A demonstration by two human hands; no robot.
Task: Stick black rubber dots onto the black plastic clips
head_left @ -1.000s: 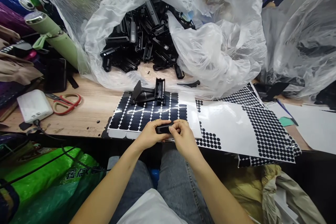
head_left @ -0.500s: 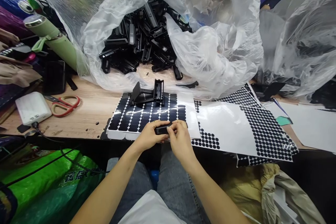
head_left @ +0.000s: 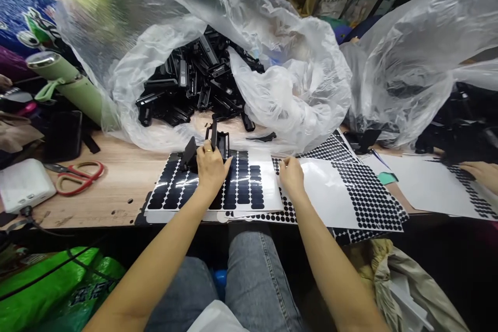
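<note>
My left hand (head_left: 210,170) reaches over a sheet of black oblong stickers (head_left: 243,184), its fingers closed on a narrow black plastic part (head_left: 213,134) that sticks up past them. Right beside it, a black frame-like part (head_left: 223,143) and a black flat-plated part (head_left: 189,153) rest on the upper portion of that sheet. My right hand (head_left: 291,175) is curled in a pinch at the left edge of a sheet with round black stickers (head_left: 368,189). Whatever lies between its fingertips is too small to make out.
Behind the sheets, a clear plastic bag (head_left: 303,83) lies open around many black plastic parts (head_left: 194,80). Red-handled scissors (head_left: 80,177), a white power bank (head_left: 25,184), a phone (head_left: 63,135) and a green bottle (head_left: 80,91) are at left. Another person's hand (head_left: 482,172) appears at far right.
My hands were together on a small black part near the table edge. Now they are apart: the left has moved forward to the parts on the sheet, the right toward the round stickers.
</note>
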